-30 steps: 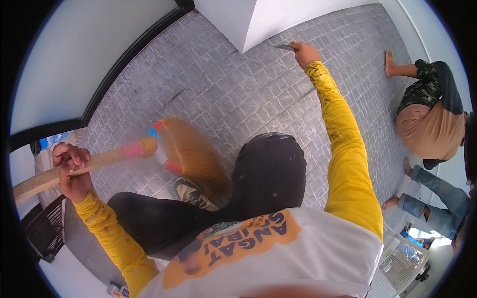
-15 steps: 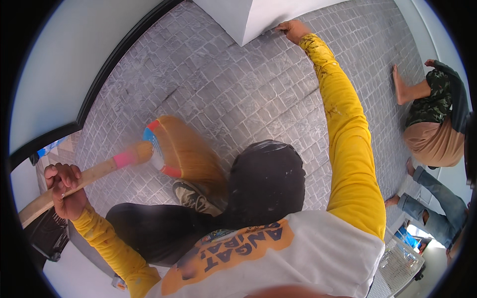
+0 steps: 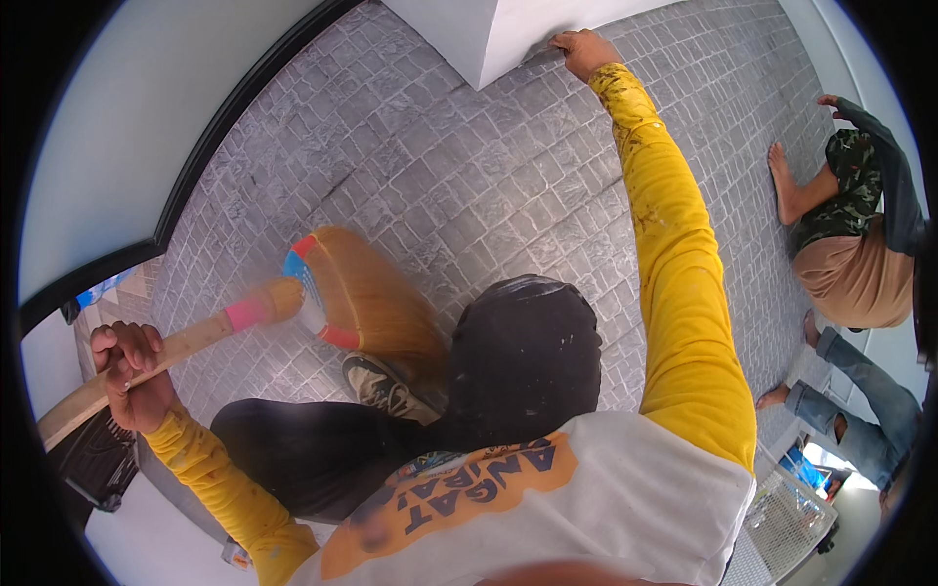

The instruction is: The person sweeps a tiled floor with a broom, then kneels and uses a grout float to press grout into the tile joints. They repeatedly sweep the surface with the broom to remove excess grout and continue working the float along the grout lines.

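My left hand (image 3: 132, 376) grips the wooden handle (image 3: 195, 334) of a broom. Its brown bristle head (image 3: 376, 298), bound with coloured bands, lies beside my shoe (image 3: 386, 386) and black-clad knee (image 3: 523, 356). My right hand (image 3: 586, 54) is stretched out, closed on a thin metal scraper, at the foot of the white column (image 3: 435, 29), where the wall meets the grey cobble-patterned floor (image 3: 449, 166). The scraper is mostly hidden by my fingers. Both my yellow sleeves are stained.
A person in a brown top and camouflage trousers (image 3: 845, 269) crouches barefoot by the right wall. Another person's jeans-clad legs (image 3: 855, 381) are below them. A mesh metal rack (image 3: 787, 518) stands lower right. A black-edged white wall (image 3: 147, 117) curves along the left.
My right hand has moved up and left to the column's base. My left hand has shifted down with the broom handle. The crouching person's foot and arm have shifted.
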Demonstrator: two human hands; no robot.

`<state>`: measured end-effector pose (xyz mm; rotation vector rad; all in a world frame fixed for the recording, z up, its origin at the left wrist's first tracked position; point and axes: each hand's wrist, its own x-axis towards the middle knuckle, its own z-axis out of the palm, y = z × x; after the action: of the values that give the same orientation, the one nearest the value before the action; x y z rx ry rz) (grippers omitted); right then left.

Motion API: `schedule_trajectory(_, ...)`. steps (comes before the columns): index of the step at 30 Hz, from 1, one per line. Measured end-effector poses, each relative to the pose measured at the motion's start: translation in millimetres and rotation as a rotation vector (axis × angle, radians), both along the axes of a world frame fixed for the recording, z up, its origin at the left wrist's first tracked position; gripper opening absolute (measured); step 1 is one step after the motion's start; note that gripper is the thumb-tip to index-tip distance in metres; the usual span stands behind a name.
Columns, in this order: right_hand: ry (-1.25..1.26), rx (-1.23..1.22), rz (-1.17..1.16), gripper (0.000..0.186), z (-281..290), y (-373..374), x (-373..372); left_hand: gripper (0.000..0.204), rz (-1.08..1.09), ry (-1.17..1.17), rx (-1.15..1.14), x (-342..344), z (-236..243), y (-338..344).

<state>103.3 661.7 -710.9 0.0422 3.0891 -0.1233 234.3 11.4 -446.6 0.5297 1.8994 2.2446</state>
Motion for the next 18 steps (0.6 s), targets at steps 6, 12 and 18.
schedule_trajectory(6, -0.115, 0.14, -0.028, 0.039, 8.3, -8.3, 3.4, 0.036, -0.007, -0.01, 0.004, -0.8, 0.7, 1.4)
schedule_trajectory(12, -0.142, 0.163, 0.12, 0.045, 9.1, -9.4, 15.6, 0.035, 0.004, -0.012, 0.01, 0.6, 0.9, 1.9)
schedule_trajectory(18, -0.073, 0.164, 0.079, 0.044, 11.2, -12.0, 21.5, 0.035, 0.011, -0.019, 0.025, 1.0, 0.7, 3.3)
